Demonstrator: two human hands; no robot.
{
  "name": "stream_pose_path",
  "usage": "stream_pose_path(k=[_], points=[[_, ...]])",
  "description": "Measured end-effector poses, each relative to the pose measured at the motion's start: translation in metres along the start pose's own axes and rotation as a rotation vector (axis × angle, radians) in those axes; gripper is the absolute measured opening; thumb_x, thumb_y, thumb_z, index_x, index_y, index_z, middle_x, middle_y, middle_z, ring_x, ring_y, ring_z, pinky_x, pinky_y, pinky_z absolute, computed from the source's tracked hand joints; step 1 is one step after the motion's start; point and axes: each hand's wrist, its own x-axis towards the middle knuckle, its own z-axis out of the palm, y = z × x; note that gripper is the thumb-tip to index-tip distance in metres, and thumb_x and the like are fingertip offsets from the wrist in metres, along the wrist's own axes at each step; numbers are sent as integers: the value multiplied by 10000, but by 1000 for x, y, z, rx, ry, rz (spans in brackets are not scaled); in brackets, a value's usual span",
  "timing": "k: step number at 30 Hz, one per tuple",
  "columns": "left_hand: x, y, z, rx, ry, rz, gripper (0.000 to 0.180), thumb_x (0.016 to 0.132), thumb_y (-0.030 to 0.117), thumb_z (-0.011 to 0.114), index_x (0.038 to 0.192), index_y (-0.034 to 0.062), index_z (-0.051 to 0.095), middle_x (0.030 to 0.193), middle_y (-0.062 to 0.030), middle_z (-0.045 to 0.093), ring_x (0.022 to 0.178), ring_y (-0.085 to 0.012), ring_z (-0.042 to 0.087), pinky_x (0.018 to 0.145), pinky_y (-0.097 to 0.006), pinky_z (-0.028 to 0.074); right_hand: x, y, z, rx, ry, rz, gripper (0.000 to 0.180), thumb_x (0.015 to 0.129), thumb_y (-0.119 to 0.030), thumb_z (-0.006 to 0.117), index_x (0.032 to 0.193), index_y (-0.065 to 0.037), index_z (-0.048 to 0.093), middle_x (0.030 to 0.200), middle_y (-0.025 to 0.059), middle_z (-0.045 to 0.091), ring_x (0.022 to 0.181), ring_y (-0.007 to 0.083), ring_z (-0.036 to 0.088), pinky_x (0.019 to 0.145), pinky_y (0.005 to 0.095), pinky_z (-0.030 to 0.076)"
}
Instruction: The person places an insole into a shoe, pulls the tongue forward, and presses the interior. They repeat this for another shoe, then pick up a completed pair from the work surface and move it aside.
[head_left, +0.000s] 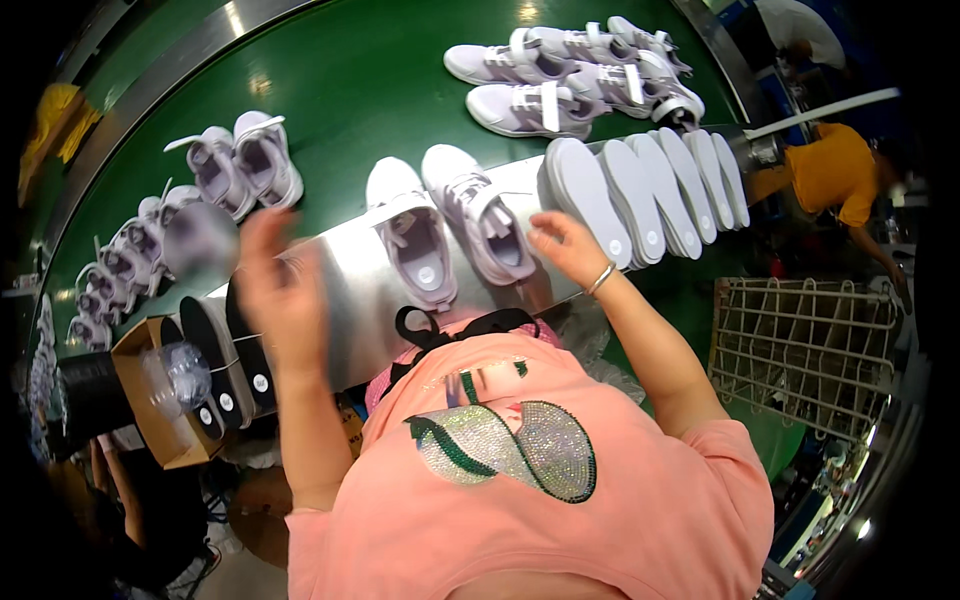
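Two pale lilac-and-white sneakers stand side by side on the metal shelf in front of me, toes pointing away. The left sneaker (412,235) shows a round white sticker on its insole; the right sneaker (480,215) has its strap loose. My right hand (568,248), with a bracelet at its wrist, hovers just right of that sneaker, fingers loosely bent and apart, nothing visible in them. My left hand (280,275) is raised left of the pair and smeared by motion. Beside it a round greyish blur (200,240) covers part of the shoe row; I cannot make out what it is.
White insoles (585,195) line the shelf at right, dark insoles (225,345) at left beside a cardboard box (165,400). More sneakers (530,108) stand on the green belt (370,70), with another row (125,255) at left. A wire rack (805,350) and co-worker (830,175) are at right.
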Motion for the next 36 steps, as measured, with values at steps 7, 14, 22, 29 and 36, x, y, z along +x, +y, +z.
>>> stream_pose_path(k=[7, 14, 22, 29, 36], points=[[-28, 12, 164, 391, -636, 286, 829, 576, 126, 708, 1259, 6, 253, 1207, -239, 352, 1130, -342, 357, 922, -382, 323, 19, 65, -107, -733, 563, 93, 412, 695, -305, 634, 998, -55, 508, 956, 131, 565, 910, 293, 525, 780, 391, 405], [-16, -1, 172, 162, -598, 80, 360, 615, 78, 637, 914, 24, 444, 911, -173, 520, 842, -347, 509, 704, -405, 416, 8, 65, -125, -822, 390, 403, 525, 653, -421, 645, 1015, -88, 462, 978, 125, 573, 921, 287, 542, 758, 417, 395], [-14, 0, 184, 206, -720, -27, 271, 676, 126, 623, 893, 35, 489, 752, -187, 581, 748, -350, 557, 642, -403, 434, -20, -1, -142, 281, 131, 323, 287, 743, -297, 596, 794, -17, 562, 674, 54, 562, 574, 162, 561, 512, 276, 438], [-15, -13, 201, 8, -843, -168, 197, 715, 127, 574, 872, 8, 573, 747, -167, 597, 690, -273, 584, 639, -333, 441, -22, -53, -65, -22, -372, 456, 246, 710, -245, 571, 659, -5, 579, 541, 76, 514, 455, 188, 522, 404, 315, 441], [-25, -31, 210, -96, -738, -231, 217, 771, 170, 545, 886, -14, 555, 747, -182, 591, 686, -271, 572, 641, -330, 432, -7, -30, 0, -1122, -105, -312, 259, 675, -298, 570, 767, -57, 592, 774, 102, 554, 724, 271, 556, 650, 359, 433]])
